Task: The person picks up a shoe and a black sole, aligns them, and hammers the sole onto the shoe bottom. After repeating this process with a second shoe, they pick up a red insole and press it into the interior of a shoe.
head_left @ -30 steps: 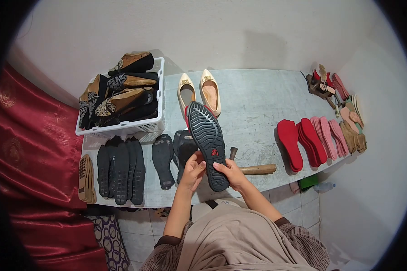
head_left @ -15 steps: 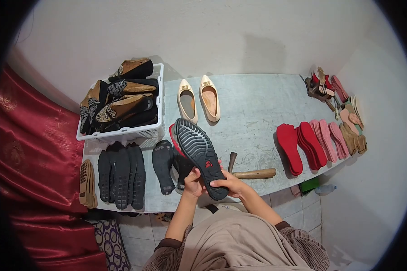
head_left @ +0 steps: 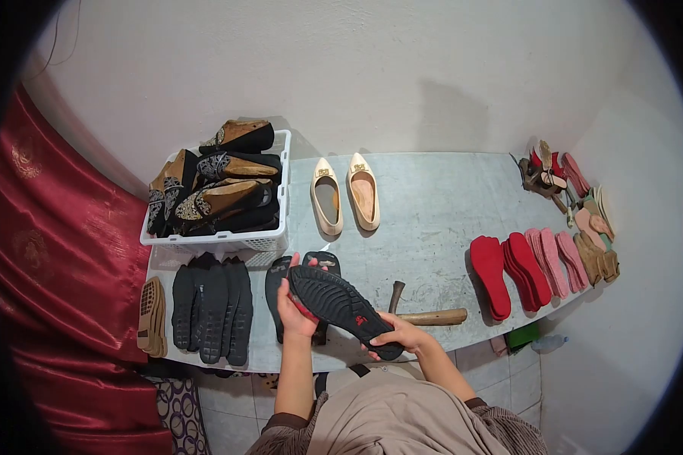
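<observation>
A black ridged shoe sole (head_left: 334, 299) with a small red mark is held tread side up above the table's front edge. Something red shows under its left edge, mostly hidden. My left hand (head_left: 297, 312) supports the sole along its wide toe part, fingers reaching up its side. At the narrower heel end my right hand (head_left: 402, 338) is closed round it, thumb on top. Behind the left hand, a pair of black soles (head_left: 276, 284) lies on the table, partly covered. Just right of the held sole rests a hammer (head_left: 432, 317) with a wooden handle.
A white plastic basket (head_left: 243, 241) full of black embroidered shoes stands back left. Cream pointed shoes (head_left: 364, 201) sit mid-table. Black soles (head_left: 212, 318) and tan soles (head_left: 152, 318) line the left front. Red insoles (head_left: 489, 277) and pink insoles (head_left: 546, 262) lie right.
My left hand has slid from near the heel end up to the toe part of the sole. The sole has tilted flatter and more leftward. The whole view has shifted slightly.
</observation>
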{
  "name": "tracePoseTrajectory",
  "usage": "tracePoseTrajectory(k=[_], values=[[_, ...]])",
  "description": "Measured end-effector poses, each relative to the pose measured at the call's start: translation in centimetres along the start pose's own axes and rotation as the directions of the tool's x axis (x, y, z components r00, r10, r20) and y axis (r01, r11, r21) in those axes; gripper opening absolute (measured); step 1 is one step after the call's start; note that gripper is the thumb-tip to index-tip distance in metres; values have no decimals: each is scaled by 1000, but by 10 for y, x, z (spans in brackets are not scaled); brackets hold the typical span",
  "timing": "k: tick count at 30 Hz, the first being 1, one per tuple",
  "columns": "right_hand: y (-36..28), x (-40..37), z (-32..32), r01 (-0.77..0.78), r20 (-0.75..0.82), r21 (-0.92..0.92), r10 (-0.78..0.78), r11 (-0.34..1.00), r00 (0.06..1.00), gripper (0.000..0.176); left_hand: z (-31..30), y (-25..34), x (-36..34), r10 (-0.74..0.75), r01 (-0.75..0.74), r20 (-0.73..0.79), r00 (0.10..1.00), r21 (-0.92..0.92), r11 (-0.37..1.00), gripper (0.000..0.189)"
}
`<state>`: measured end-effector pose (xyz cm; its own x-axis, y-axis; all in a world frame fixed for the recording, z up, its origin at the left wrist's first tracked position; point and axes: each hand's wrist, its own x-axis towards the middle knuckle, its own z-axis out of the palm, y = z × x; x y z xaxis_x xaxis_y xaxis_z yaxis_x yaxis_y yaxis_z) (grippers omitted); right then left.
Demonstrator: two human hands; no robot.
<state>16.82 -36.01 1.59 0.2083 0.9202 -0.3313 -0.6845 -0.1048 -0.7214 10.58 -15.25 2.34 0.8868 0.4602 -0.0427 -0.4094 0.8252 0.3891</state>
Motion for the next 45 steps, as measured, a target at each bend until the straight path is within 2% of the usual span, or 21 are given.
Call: tracePoseTrajectory(k=[1, 6, 8, 11, 13, 15, 16, 17, 18, 19, 21, 23, 24, 26, 27, 29, 30, 32, 35, 39, 45], values=[[0, 0, 0, -19, 14, 19, 18, 1000, 1000, 51, -4, 3, 0, 6, -4, 71, 997, -34, 999, 54], [6, 0, 1, -68, 36, 65, 65, 996, 997, 49, -2, -3, 3, -13, 17, 22, 1000, -190, 982, 53], [5, -1, 1, -92, 25, 131, 89, 987, 996, 47, 5, -5, 3, -12, 61, 177, 984, -273, 960, 43], [11, 0, -3, -34, 6, 126, 33, 991, 999, 47, 0, -7, 7, 40, 23, 212, 976, -284, 959, 35], [4, -3, 1, -30, -13, 141, 32, 989, 999, 47, 2, 2, 6, 28, 7, 169, 985, -204, 979, 33], [1, -6, 2, -29, -32, 162, 35, 986, 999, 47, 5, 13, 3, 24, -1, -84, 996, 262, 965, 32], [1, -8, 2, -17, -51, 136, 24, 991, 998, 46, -1, 23, 3, 29, -31, 10, 1000, 405, 914, 31], [0, -9, 1, -4, -69, 109, 12, 994, 998, 45, -3, 27, 3, 28, -28, 8, 1000, 403, 915, 31], [-1, -9, 3, -5, -70, 108, 13, 994, 997, 45, -1, 32, 3, 167, -178, 83, 982, 682, 709, 30], [-1, -9, 5, 11, -118, 78, -2, 997, 993, 44, 2, 35, 3, 269, -296, 197, 943, 867, 402, 29], [1, -9, 7, 20, -164, 51, -12, 998, 986, 43, 9, 41, -3, 287, -268, 176, 942, 907, 324, 25], [0, -7, 6, 20, -117, 65, -12, 998, 993, 43, 13, 45, -3, 324, -320, 428, 844, 886, -336, 23], [-1, -7, 6, 20, -115, 65, -13, 998, 993, 43, 12, 45, -2, 325, -320, 429, 843, 885, -337, 23], [-3, -8, 8, 40, -101, 11, -39, 999, 994, 43, 7, 42, -1, 409, -184, 217, 886, 976, -119, 20], [-1, -8, 7, 42, -105, 13, -41, 999, 994, 43, 3, 40, 0, 405, -186, 218, 888, 975, -118, 20], [2, -6, 4, 46, -80, 3, -45, 999, 996, 44, -6, 34, 3, 402, -138, 20, 915, 954, 267, 21], [2, -6, 5, 51, -83, 2, -50, 999, 995, 44, -10, 30, 6, 399, -142, 25, 916, 953, 268, 21], [3, -8, 7, 35, -103, 11, -33, 999, 994, 46, -16, 21, 8, 352, -127, -129, 927, 776, 618, 19], [4, -4, 11, 49, -113, 4, -48, 999, 992, 52, 2, 6, 11, 375, -200, -156, 914, 631, 750, 16], [12, 2, 15, 38, -57, 181, -28, 983, 998, 63, 1, -4, 23, 551, -281, -119, 826, 760, 586, 15], [16, 2, 17, 81, 0, 153, -82, 985, 997, 70, -6, -2, 30, 537, -229, -169, 827, 770, 596, 16]])
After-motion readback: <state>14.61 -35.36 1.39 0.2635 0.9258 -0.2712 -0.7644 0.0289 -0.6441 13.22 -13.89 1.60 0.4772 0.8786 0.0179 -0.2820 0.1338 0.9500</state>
